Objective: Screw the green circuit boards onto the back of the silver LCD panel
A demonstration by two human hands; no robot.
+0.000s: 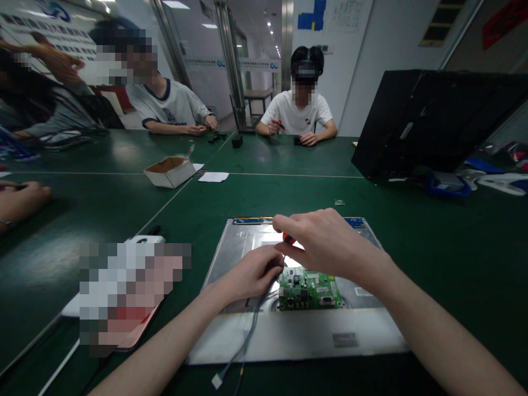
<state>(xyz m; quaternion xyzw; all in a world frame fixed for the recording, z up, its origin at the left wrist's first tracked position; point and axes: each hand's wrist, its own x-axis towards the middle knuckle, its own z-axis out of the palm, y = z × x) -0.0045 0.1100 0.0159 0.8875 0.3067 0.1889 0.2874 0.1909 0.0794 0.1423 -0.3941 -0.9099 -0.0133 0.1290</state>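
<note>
A flat display panel (363, 333) lies on the green table with its metal back up. On it sits a green circuit board (311, 289), and a narrow blue board strip (355, 222) runs along the far edge. My right hand (322, 236) is closed around a screwdriver (289, 238); only a bit of its orange-red and black handle shows. Just below, at the circuit board's far left corner, my left hand (259, 267) is closed, its fingertips together. What they grip is hidden. A grey cable (252, 324) runs from beneath it to a white plug past the near edge.
Left of the panel lie a white device and a pink phone-like item (136, 330). Beyond stand an open cardboard box (171, 171) and white paper (213, 177). A large black monitor (433, 121) leans at the right. Several people sit around the table.
</note>
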